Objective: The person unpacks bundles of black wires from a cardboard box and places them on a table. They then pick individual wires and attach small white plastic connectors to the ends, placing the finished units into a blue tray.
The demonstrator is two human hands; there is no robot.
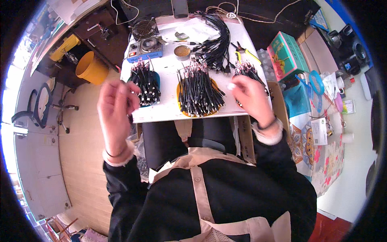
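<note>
My left hand (117, 105) is raised at the table's left front edge, beside a bundle of short black cables (146, 84) on a blue dish. Its fingers are bent and smeared by motion, so what they hold, if anything, does not show. Over the right front edge, my right hand (252, 97) is closed, with a small white bit (231, 86) at its fingertips. Part of another cable bundle (246, 71) shows behind that hand. Between my hands, a large pile of black cables (199, 90) with metal plug ends and pinkish wire tips fills a yellow dish (222, 105).
Farther back on the white table (166, 72) are a blue-fronted burner-like device (146, 50), a round tin (182, 51), long black cables (219, 44) and yellow-handled pliers (248, 54). A small fan (145, 30) stands behind. To the right are a green box (287, 56) and a cluttered flowered cloth (322, 161).
</note>
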